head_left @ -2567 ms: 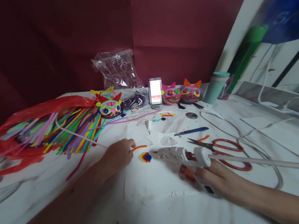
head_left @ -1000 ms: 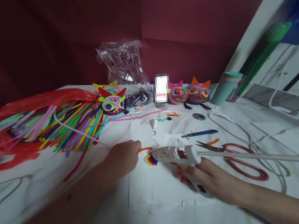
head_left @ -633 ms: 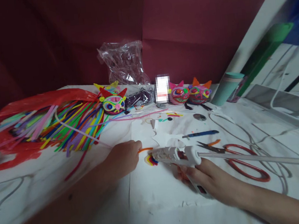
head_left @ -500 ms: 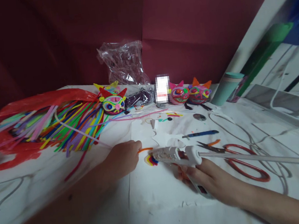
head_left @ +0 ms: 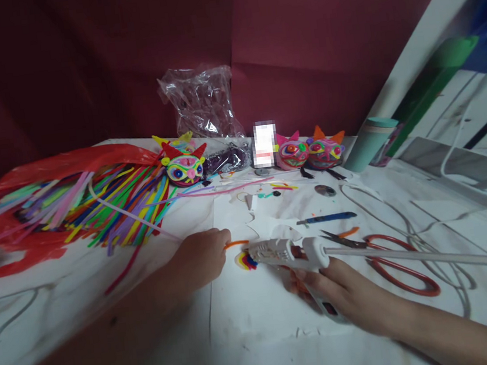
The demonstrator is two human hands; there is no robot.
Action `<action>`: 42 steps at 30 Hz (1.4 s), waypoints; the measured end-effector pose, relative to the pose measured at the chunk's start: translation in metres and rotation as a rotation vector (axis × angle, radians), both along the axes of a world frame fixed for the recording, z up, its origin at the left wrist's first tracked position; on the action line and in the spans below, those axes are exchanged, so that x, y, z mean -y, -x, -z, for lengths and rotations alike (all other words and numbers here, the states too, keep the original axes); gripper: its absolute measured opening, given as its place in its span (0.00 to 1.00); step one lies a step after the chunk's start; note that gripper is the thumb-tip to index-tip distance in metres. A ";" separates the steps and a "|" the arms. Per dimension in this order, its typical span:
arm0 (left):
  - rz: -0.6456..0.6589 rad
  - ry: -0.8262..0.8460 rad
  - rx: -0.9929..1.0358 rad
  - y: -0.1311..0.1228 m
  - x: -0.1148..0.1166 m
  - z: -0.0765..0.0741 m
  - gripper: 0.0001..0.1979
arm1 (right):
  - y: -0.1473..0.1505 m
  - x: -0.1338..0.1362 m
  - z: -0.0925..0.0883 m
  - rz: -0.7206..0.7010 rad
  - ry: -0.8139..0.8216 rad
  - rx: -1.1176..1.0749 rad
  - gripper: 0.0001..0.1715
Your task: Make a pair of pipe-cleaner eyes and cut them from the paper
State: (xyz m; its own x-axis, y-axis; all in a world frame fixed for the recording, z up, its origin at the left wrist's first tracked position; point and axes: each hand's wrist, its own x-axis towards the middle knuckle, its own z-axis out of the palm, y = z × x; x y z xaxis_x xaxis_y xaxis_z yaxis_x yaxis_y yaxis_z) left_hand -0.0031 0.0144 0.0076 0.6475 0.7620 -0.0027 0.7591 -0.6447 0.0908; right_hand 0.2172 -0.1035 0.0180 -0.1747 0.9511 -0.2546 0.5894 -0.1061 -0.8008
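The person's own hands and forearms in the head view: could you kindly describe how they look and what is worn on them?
The left hand and right hand are ungloved. No sleeve, watch or bracelet shows on the left forearm or right forearm. A small spot marks the left forearm. Some fingers are hidden.

You have two hands [head_left: 203, 256], one glue gun [head_left: 273, 252], two orange strips [head_left: 235, 244] and one layered patch [head_left: 246, 261]. You also have four heads [head_left: 185, 171], one knife [head_left: 332, 217], one pair of scissors [head_left: 356, 244] and one cup [head_left: 369, 146].
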 end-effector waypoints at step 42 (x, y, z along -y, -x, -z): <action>-0.018 0.047 0.015 -0.001 -0.001 0.000 0.09 | 0.000 -0.002 0.000 0.007 0.008 -0.006 0.22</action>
